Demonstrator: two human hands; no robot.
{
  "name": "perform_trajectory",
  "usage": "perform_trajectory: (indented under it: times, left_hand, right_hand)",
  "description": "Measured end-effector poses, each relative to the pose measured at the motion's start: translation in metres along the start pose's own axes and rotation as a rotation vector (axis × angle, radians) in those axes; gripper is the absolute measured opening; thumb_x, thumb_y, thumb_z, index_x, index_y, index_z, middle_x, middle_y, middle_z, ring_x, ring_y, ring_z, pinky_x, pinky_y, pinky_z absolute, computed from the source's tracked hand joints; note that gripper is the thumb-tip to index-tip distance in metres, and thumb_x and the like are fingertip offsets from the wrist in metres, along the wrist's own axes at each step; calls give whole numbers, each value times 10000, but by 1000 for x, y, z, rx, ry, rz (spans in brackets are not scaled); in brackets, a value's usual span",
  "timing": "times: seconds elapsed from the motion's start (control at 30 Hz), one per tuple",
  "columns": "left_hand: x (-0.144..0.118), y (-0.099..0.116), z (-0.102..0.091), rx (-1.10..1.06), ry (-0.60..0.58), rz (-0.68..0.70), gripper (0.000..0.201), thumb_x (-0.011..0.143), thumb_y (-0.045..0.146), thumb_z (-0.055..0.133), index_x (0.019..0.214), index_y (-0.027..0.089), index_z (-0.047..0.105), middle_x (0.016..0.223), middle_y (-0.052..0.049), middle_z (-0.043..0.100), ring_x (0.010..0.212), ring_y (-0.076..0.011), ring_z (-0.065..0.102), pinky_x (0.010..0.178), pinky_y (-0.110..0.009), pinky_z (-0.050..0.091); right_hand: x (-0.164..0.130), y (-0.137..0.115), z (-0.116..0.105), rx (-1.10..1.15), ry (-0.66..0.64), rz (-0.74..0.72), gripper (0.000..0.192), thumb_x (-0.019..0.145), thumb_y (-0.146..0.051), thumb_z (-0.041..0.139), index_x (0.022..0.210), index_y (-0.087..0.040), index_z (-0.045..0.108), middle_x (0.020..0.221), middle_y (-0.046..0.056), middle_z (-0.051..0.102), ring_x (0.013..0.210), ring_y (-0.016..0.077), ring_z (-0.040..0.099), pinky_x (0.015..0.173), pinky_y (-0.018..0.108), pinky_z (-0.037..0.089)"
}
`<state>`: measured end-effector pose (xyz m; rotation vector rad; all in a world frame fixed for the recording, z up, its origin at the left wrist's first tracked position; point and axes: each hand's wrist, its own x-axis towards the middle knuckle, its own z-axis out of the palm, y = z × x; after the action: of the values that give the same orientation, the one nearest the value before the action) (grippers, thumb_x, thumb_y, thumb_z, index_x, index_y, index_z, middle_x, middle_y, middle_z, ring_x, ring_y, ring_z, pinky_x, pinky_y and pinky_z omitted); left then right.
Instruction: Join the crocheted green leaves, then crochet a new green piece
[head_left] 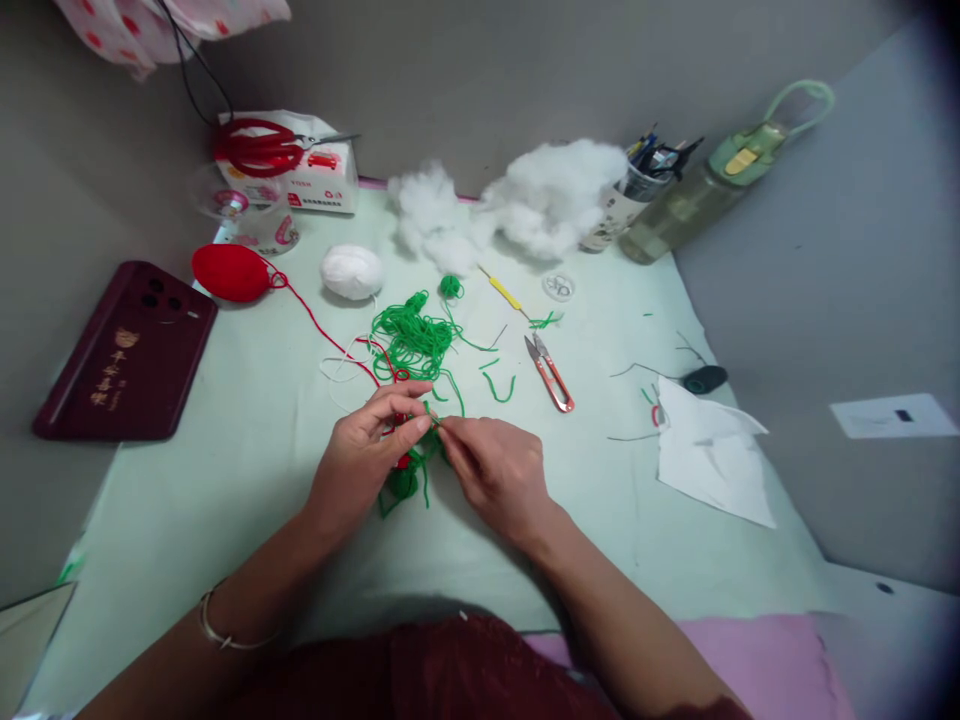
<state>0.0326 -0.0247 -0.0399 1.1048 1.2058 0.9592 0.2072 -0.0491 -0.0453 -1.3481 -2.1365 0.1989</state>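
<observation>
Pale green counter (225,480) boxed in by grey walls, cluttered up top. Centre frame: left hand (367,455) and right hand (499,470) both pinched on green yarn piece (409,478), mostly hidden underneath.

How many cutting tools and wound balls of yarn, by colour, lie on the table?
Red scissors: 1
Orange thread snips: 1
Red yarn ball: 1
White yarn ball: 1
Small green yarn ball: 1
Total: 5
</observation>
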Motion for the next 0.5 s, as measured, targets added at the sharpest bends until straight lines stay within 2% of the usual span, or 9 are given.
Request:
perform_trajectory:
  times: [0.13, 0.27, 0.37, 0.5]
  left_hand:
    - [1, 0, 0, -12, 3, -17, 137, 840, 284, 685, 741, 207, 629, 1256, -107, 707, 1238, -281, 633, 1054, -449, 506]
    - [1, -2, 0, -34, 58, 6, 96, 815, 249, 666, 751, 212, 606, 1060, -63, 689, 1048, -231, 666, 906, -383, 550]
    - [1, 1, 0, -164, 41, -55, 80, 783, 221, 660, 732, 210, 598, 903, -21, 648, 835, -175, 634, 795, -340, 539]
    - [0, 10, 1, -393, -14, -168, 109, 735, 191, 702, 708, 196, 597, 719, 20, 605, 676, -125, 566, 726, -276, 508]
  right_hand:
    - [0, 0, -1, -73, 49, -59, 239, 1017, -197, 527, 899, -197, 735, 650, 28, 724, 574, 148, 619, 630, 297, 397]
    - [2, 2, -3, 64, 90, 25, 195, 1008, -191, 556, 934, -185, 736, 753, 47, 774, 651, 143, 679, 659, 259, 453]
    - [4, 2, -5, 169, 93, 102, 172, 996, -194, 578, 933, -174, 736, 757, 43, 771, 607, 122, 648, 620, 235, 458]
    - [5, -1, -9, 281, 101, 202, 173, 987, -237, 587, 922, -192, 742, 690, 7, 722, 498, 93, 536, 537, 224, 417]
